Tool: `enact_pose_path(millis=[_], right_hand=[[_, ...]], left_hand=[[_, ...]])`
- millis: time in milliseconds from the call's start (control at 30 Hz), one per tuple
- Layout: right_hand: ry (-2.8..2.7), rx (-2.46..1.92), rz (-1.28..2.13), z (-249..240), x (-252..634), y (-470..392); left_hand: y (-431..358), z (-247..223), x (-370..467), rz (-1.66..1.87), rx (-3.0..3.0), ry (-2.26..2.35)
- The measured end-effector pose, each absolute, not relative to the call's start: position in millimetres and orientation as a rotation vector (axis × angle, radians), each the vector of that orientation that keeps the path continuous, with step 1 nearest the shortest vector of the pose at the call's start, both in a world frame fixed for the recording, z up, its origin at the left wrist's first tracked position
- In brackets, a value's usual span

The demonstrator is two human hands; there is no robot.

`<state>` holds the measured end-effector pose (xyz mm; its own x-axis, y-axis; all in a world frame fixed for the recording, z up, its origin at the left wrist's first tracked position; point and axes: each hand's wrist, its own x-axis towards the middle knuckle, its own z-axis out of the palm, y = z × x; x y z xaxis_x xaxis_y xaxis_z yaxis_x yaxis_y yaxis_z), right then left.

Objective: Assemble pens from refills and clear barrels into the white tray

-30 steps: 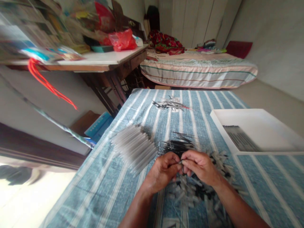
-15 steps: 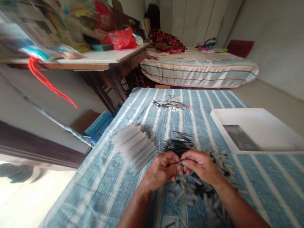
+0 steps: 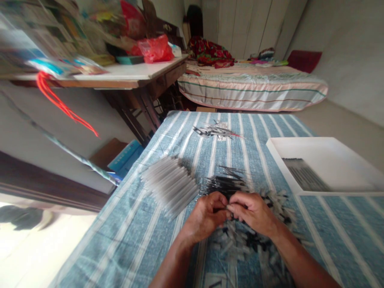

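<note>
My left hand point(image 3: 207, 216) and my right hand point(image 3: 253, 210) meet fingertip to fingertip low over the striped cloth. Both are closed in a pinch, and whatever small thing sits between them is hidden by the fingers. Just beyond them lies a pile of thin black sticks point(image 3: 225, 183). Under and around my right hand are scattered small clear and black pieces point(image 3: 237, 242). To the left of my left hand, a stack of translucent whitish tubes point(image 3: 171, 184) rests on the cloth.
An open white box point(image 3: 342, 160) at the right holds a row of grey-black sticks point(image 3: 303, 174). Farther back on the table cloth point(image 3: 258, 132) is a loose bundle of thin pieces point(image 3: 217, 130). Behind stand a cluttered desk point(image 3: 126, 76) and a bed point(image 3: 255, 88).
The fingers of my two hands have shifted slightly at their meeting point, and a small dark thing seen there before is now hidden. Everything else lies as before.
</note>
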<state>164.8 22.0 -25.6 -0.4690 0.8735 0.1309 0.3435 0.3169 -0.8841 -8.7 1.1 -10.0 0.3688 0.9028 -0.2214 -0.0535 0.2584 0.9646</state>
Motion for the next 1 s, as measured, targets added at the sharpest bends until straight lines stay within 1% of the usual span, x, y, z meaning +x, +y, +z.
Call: enact_pose_path(millis=[100,233,367,500,633,733,867,1000], right_hand=[[-2.018,-1.131,1.002,-25,164,22],[-2.017,-1.096,1.043,-23,164,22],[-2.084,-1.212,0.982,-24,164,22],[-2.073,-1.170,1.041,-23,164,21],[-2.095,-1.250,0.991,-21,164,20],[-2.064,-1.203,1.034,-19,165,20],[-2.102,-1.243,0.994,-17,166,21],[-2.087,-1.209,1.054,-14,166,21]], left_hand=[[1,-11,-9,0.808,1.116,0.991],[1,-12,-9,0.801,1.134,1.008],[1,-12,-9,0.784,1.151,1.009],[1,-13,-9,0.788,1.172,1.017],[2,-14,-9,0.759,1.208,1.027],[2,-14,-9,0.758,1.227,1.026],[2,-14,-8,0.755,1.231,1.031],[3,-13,-8,0.775,1.263,1.029]])
